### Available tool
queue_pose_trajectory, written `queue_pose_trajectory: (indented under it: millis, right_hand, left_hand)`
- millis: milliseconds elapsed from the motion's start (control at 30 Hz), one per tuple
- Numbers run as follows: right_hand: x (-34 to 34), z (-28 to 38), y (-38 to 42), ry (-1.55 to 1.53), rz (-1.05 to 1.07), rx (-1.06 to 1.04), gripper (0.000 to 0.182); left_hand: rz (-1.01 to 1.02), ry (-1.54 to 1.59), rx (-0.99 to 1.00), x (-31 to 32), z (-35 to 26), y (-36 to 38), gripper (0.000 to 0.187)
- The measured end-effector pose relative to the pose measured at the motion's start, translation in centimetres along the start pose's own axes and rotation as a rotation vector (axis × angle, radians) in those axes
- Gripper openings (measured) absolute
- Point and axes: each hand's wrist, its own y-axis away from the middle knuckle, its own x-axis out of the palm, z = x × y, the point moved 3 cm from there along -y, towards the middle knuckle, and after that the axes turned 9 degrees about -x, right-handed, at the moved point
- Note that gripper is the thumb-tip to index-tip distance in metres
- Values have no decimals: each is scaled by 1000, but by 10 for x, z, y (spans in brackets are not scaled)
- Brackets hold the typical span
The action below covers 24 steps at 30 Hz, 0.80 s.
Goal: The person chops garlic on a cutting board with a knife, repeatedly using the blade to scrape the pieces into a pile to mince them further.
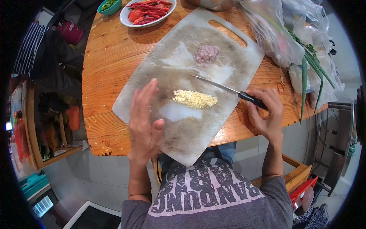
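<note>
My right hand [267, 112] grips the black handle of a knife [223, 87], whose blade points left across the cutting board [152, 63]. Below the blade lies a small heap of chopped garlic [194, 99]. My left hand [145, 118] is raised over the board's left edge, fingers extended and thumb apart, holding nothing. Farther up the board sits a mound of minced, pinkish-purple food [206, 54], perhaps shallot. The board is worn and whitish, with a handle slot at its upper right.
A white bowl of red chilies and tomatoes [146, 13] stands at the back left, beside a teal bowl of green pieces [109, 5]. Plastic bags [276, 34] and green onions [314, 65] lie at the right. A rubber band [281, 88] is near the table's right edge.
</note>
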Motion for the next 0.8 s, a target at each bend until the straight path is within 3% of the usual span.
queue_pose_trajectory:
  millis: [233, 567, 700, 800]
  right_hand:
    - [8, 21, 25, 145, -112, 101, 26]
    - [29, 31, 10, -168, -113, 103, 27]
    - [7, 3, 0, -119, -6, 123, 24]
    - [-13, -21, -11, -76, 201, -101, 22]
  left_hand:
    - [-1, -264, 57, -25, 17, -12, 72]
    - [19, -193, 17, -10, 14, 1, 53]
    - [-13, -114, -6, 1, 5, 8, 51]
    - [-58, -125, 26, 6, 9, 8, 52]
